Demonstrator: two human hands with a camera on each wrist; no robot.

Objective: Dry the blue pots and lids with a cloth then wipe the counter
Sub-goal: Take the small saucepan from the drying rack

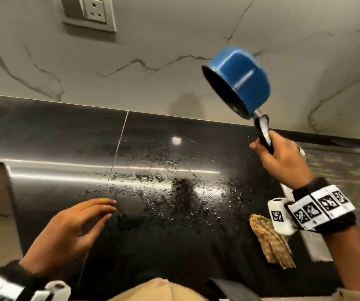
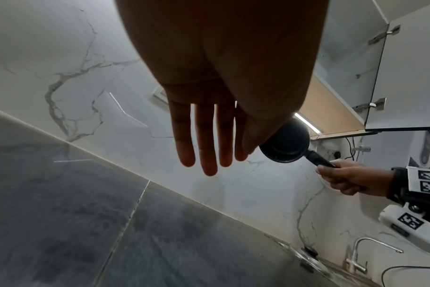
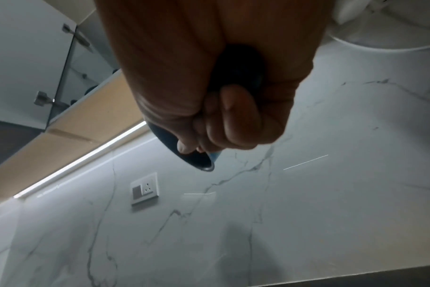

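My right hand [image 1: 276, 155] grips the black handle [image 1: 265, 137] of a blue pot [image 1: 240, 81] and holds it high in front of the marble wall, tilted with its dark inside facing left. The left wrist view shows the same pot [image 2: 286, 144] from below, held by the right hand [image 2: 344, 177]. In the right wrist view my fingers [image 3: 224, 120] curl round the handle. My left hand [image 1: 74, 229] hovers over the black counter [image 1: 174, 192] with fingers straight and spread, holding nothing. A checked cloth [image 1: 270, 242] lies on the counter at the right.
Water droplets cover the middle of the counter. A switch and socket plate [image 1: 88, 13] sits on the wall at upper left. A tap [image 2: 363, 252] and sink stand to the right. An open wall cupboard [image 2: 356, 77] hangs above.
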